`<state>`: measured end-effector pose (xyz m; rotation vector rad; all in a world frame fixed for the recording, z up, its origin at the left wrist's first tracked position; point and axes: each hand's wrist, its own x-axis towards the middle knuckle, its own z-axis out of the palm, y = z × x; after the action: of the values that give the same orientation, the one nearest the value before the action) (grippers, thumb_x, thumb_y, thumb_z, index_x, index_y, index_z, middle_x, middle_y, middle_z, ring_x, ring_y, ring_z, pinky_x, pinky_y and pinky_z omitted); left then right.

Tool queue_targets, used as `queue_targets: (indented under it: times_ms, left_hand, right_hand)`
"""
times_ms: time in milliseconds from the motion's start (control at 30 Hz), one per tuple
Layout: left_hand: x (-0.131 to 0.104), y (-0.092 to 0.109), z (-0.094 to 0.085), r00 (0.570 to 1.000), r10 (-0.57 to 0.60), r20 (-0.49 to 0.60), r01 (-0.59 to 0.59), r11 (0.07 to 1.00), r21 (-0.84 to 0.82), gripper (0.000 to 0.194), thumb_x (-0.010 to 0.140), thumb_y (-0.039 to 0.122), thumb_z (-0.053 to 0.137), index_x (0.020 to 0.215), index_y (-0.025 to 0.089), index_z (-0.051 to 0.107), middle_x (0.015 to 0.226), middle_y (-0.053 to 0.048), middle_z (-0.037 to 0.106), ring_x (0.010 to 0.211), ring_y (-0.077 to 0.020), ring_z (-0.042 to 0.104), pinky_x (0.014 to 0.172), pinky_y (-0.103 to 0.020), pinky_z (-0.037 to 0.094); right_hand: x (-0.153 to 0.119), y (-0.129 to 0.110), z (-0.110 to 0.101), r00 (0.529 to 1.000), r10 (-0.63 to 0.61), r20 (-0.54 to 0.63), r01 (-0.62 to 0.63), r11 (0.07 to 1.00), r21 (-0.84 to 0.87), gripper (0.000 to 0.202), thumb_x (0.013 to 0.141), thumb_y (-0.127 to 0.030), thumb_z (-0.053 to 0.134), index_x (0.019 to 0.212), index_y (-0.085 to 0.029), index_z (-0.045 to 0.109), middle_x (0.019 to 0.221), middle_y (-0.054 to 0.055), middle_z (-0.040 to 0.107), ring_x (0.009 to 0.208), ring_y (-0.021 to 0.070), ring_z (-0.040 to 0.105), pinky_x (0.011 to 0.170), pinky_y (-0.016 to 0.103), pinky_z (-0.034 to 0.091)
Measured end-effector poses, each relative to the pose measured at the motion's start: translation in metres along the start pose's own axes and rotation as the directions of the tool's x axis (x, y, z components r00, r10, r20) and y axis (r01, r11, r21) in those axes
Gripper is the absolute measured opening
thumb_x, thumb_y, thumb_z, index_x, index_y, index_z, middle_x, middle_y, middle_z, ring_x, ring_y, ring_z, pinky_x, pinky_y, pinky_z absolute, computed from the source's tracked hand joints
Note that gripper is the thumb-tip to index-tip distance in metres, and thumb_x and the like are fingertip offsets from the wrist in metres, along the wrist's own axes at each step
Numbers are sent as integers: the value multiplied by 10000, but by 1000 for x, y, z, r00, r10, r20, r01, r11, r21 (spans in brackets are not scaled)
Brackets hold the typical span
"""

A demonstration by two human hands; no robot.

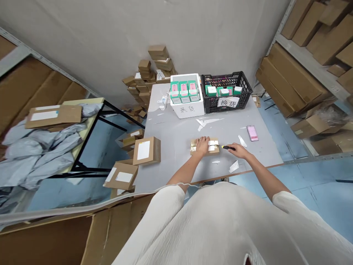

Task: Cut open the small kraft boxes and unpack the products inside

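A small cardboard box (214, 149) with a white label and shiny tape lies on the grey table (171, 136) in front of me. Resting on its left part, my left hand (202, 145) presses down with its fingers spread over the top. My right hand (238, 151) is closed round the black handle of a yellow-and-black cutter (228, 147), whose tip reaches the right side of the box at the label. Torn white paper scraps (234, 166) lie near my right hand.
A white foam box (187, 110) with green-and-pink packs and a black crate (226, 103) stand at the table's back. A pink item (252, 133) lies right; a cardboard box (146, 150) sits on the left edge. Shelves with cartons (295, 79) rise at right.
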<state>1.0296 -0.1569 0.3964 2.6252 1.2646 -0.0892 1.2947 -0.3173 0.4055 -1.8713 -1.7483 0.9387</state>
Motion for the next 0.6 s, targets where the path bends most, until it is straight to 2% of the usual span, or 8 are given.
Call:
queue_targets:
  times_ms: [67, 167, 267, 400, 600]
  left_hand:
    - [3, -1, 0, 1000, 12, 18, -12, 1000, 7, 573, 983, 167, 593, 1541, 266, 511, 1507, -159, 593, 1466, -341, 492, 1256, -530, 330]
    - [4, -2, 0, 998, 47, 43, -48, 999, 15, 574, 990, 175, 581, 1554, 245, 506, 1487, -178, 601, 1452, -346, 513, 1233, -527, 374]
    - [1, -3, 4, 996, 86, 20, -86, 996, 38, 632, 990, 115, 506, 1614, 199, 447, 1552, -204, 571, 1512, -337, 478, 1240, -509, 387]
    - [-5, -3, 12, 994, 106, -18, -105, 992, 65, 708, 977, 52, 405, 1674, 176, 384, 1661, -209, 508, 1594, -318, 421, 1295, -511, 342]
    - [-8, -3, 18, 996, 85, -5, -85, 996, 17, 763, 952, 61, 426, 1707, 149, 354, 1731, -232, 430, 1649, -325, 357, 1343, -546, 279]
  right_hand:
    - [1, -2, 2, 1000, -6, 7, 7, 994, -108, 449, 1056, -403, 602, 1479, -301, 710, 1291, 104, 737, 1089, 281, 699, 979, 387, 548]
    - [5, -2, 7, 1000, 2, 18, 2, 985, -172, 465, 1054, -380, 607, 1503, -303, 700, 1261, 104, 719, 1042, 263, 700, 947, 365, 546]
    - [7, 0, 15, 1000, -12, -6, 11, 986, -167, 467, 1062, -381, 604, 1515, -305, 690, 1228, 103, 711, 1048, 259, 698, 938, 354, 545]
    - [8, 1, 28, 996, 1, -87, -13, 991, -137, 473, 1077, -403, 581, 1533, -316, 669, 1238, 102, 709, 1082, 267, 695, 940, 355, 552]
    - [7, 1, 32, 995, 14, -98, -27, 990, -138, 492, 1089, -389, 553, 1567, -312, 641, 1258, 106, 707, 1095, 266, 698, 966, 367, 565]
